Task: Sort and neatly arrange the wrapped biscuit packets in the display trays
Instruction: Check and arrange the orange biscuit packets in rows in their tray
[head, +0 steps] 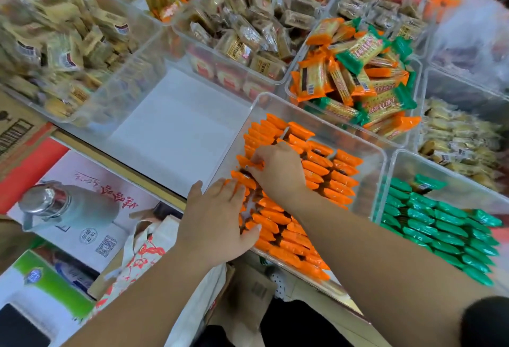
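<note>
A clear display tray [316, 115] in front of me holds orange-wrapped biscuit packets [338, 178] standing in tight rows. My right hand [275, 167] reaches into its left side and pinches an orange packet [248, 163] at the row's end. Flat against the packets at the tray's near left corner lies my left hand [217, 217], fingers straight. To the right, another tray [440, 165] holds neat rows of green-wrapped packets [446, 222]. Behind it, a tray [292, 76] holds a loose heap of mixed orange and green packets [363, 79].
An empty clear tray [154, 76] sits left of the orange one. Trays of beige and brown wrapped snacks [248, 32] fill the back and right. Cardboard boxes [82, 209] and a printed bag [143, 253] lie below the shelf at left.
</note>
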Demonstrator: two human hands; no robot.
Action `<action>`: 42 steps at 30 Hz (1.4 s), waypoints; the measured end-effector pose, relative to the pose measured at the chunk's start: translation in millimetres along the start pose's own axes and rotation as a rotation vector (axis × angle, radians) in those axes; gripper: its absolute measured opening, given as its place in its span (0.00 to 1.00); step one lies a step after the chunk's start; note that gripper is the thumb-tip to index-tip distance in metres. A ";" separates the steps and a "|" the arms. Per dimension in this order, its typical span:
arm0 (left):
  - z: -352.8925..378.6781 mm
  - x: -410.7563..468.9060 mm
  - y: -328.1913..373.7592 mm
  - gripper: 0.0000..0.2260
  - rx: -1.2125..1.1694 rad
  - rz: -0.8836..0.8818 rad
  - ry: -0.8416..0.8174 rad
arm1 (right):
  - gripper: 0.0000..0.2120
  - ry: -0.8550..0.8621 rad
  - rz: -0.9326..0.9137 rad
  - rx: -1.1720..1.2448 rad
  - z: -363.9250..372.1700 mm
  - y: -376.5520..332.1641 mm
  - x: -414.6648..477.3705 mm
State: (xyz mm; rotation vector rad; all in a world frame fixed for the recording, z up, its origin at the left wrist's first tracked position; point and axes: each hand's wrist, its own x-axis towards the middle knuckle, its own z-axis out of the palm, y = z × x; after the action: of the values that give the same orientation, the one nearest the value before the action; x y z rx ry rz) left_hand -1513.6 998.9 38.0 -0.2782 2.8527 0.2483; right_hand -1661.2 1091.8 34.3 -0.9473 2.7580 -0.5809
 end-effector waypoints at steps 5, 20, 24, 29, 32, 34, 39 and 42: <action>1.8 -0.3 -1.0 0.36 -0.009 0.002 0.036 | 0.05 0.017 -0.085 -0.165 15.9 3.1 1.0; -3.4 3.3 2.1 0.39 0.069 0.033 -0.041 | 0.06 0.038 -0.203 -0.037 -11.0 22.0 17.0; -3.6 2.3 2.8 0.38 0.093 0.030 -0.043 | 0.13 -0.047 -0.032 -0.211 -7.9 17.3 23.3; -4.3 1.9 3.2 0.38 0.095 0.026 -0.041 | 0.10 -0.069 -0.064 -0.313 -2.4 7.5 23.0; -3.5 1.7 3.4 0.38 0.087 0.021 -0.036 | 0.06 -0.022 -0.105 -0.287 0.0 7.7 18.2; -3.2 1.8 3.3 0.38 0.087 0.019 -0.032 | 0.03 0.032 -0.138 -0.227 0.9 9.3 13.2; -3.5 0.7 3.4 0.39 0.093 0.014 -0.002 | 0.04 0.114 -0.209 -0.005 -8.8 11.7 -4.1; -5.8 0.0 4.7 0.37 0.093 0.014 0.016 | 0.05 0.130 -0.231 0.096 -21.4 12.1 -16.9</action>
State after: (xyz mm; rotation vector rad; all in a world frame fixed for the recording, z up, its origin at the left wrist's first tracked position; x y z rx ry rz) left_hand -1516.0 1002.2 44.2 -0.2422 2.8727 0.1162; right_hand -1660.6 1117.6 49.3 -1.2573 2.7204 -0.8313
